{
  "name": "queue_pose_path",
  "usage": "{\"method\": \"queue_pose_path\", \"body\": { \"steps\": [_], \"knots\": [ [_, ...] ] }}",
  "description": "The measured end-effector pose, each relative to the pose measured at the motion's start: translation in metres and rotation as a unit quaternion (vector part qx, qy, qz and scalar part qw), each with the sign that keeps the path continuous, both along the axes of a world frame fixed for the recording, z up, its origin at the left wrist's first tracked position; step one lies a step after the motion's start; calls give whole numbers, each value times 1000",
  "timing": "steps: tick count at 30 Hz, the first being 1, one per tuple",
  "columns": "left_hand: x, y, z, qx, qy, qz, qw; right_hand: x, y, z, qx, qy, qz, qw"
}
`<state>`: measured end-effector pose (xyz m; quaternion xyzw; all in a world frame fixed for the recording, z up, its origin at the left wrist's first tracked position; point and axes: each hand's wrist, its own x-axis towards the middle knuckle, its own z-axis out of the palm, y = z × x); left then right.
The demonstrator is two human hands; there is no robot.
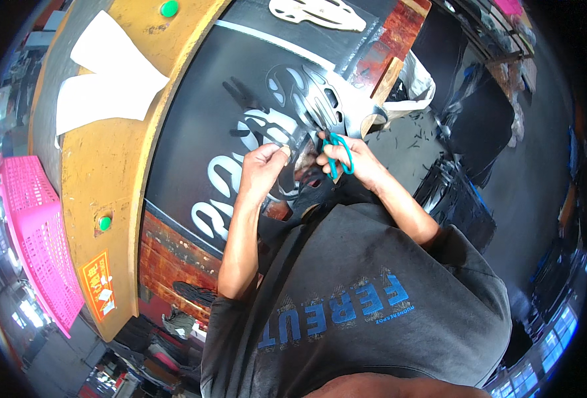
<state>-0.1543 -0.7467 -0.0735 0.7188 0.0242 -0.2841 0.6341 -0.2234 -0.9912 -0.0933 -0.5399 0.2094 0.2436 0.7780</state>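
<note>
1. We work over a black table (186,147) beside a yellow frame (94,174), with pale shapes (224,171) on the tabletop.
2. The cut-out (285,83), dark and pierced with holes, is over the table just beyond our hands.
3. On our left hand (261,171), thumb and forefinger press together, apparently pinching the cut-out's near edge; a firm, taut pinch, well clear of the blades, should serve best.
4. Our right hand (358,158) curls its fingers round the scissors' (351,161) teal handles, blades pointing away from us; we cannot tell whether they are parted.
5. We judge short snips safest, turning the cut-out rather than the wrist and sparing the narrow bands between holes.
</note>
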Motion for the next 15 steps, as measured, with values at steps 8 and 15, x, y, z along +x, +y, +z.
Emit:
{"method": "queue_pose_path", "body": {
  "steps": [8,15],
  "knots": [
    [-10,6,41,-6,-53,117,992,28,2,26,-168,-301,145,928],
    [-25,0,65,4,-77,245,966,96,7,52,-101,-227,290,924]
  ]
}}
